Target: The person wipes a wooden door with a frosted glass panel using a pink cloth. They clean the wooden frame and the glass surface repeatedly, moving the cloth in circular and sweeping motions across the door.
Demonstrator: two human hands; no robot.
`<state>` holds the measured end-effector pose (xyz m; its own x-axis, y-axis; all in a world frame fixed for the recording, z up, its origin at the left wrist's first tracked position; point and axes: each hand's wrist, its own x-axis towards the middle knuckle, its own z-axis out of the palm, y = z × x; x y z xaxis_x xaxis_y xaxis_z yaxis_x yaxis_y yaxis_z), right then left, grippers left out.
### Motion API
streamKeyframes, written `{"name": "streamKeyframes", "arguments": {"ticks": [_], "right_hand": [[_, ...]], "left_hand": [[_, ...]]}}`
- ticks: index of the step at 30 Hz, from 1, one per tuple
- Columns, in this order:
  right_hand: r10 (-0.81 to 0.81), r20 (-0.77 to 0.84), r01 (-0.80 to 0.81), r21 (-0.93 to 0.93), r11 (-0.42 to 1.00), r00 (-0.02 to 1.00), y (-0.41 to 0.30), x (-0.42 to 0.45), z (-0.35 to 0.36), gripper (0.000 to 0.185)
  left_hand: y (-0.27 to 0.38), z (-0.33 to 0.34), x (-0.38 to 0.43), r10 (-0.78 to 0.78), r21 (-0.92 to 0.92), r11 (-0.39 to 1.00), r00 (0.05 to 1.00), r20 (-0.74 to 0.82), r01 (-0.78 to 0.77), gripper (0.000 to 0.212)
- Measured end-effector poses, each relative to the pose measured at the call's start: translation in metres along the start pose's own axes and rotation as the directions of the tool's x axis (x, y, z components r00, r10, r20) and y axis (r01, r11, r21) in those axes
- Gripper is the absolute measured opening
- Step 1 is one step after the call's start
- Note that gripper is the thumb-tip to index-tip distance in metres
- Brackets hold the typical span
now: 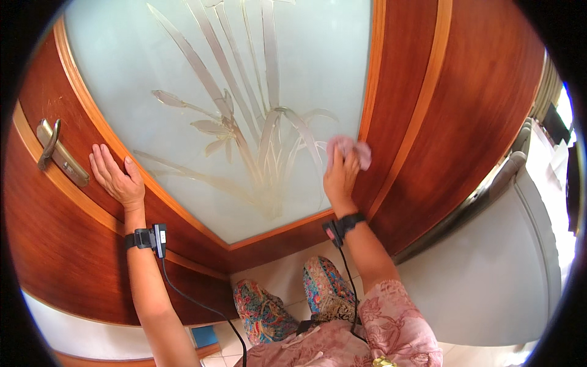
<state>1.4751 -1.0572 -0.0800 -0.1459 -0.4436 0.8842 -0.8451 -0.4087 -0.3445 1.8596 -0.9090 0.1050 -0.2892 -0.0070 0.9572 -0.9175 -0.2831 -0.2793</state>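
A wooden door (403,105) with a frosted glass pane (124,101) stands before me. Etched leaves and a flower (224,128) decorate the glass. My right hand (341,176) presses a crumpled pink cloth (362,153) against the pane's right edge, beside the orange-brown wooden moulding (369,105). Flat on the wood left of the glass rests my left hand (117,176), fingers slightly apart and holding nothing. Just left of it is a metal door handle (49,144) on a long lock plate (69,167).
A grey panel with a dark rounded edge (486,270) stands close on my right, with white papers (559,160) beyond it. Black straps with small devices (159,241) sit on both wrists, trailing cables (202,305). Pale floor tiles (293,293) lie below, and a blue object (205,336) is at lower left.
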Motion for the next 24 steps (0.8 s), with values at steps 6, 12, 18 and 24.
{"name": "streamKeyframes", "arguments": {"ticks": [6,12,18,24], "right_hand": [[-0.015,0.173,0.021,-0.034,0.999,0.985,-0.01,0.013,-0.026,0.039],[-0.11,0.154,0.118,-0.047,0.992,0.982,0.004,0.023,-0.028,0.045],[-0.075,0.201,0.09,-0.07,0.993,0.977,-0.004,0.031,-0.035,0.049],[-0.131,0.055,0.132,-0.016,0.991,0.99,-0.004,0.056,-0.034,0.049]], "left_hand": [[-0.004,0.0,-0.004,0.011,0.005,1.0,1.0,0.001,-0.011,0.049],[-0.003,0.002,-0.003,-0.01,0.002,1.0,1.0,0.006,0.01,0.049],[-0.003,0.001,-0.004,0.005,-0.002,1.0,1.0,0.001,-0.005,0.049],[-0.002,0.001,-0.001,-0.004,-0.007,1.0,1.0,0.0,0.004,0.048]]}}
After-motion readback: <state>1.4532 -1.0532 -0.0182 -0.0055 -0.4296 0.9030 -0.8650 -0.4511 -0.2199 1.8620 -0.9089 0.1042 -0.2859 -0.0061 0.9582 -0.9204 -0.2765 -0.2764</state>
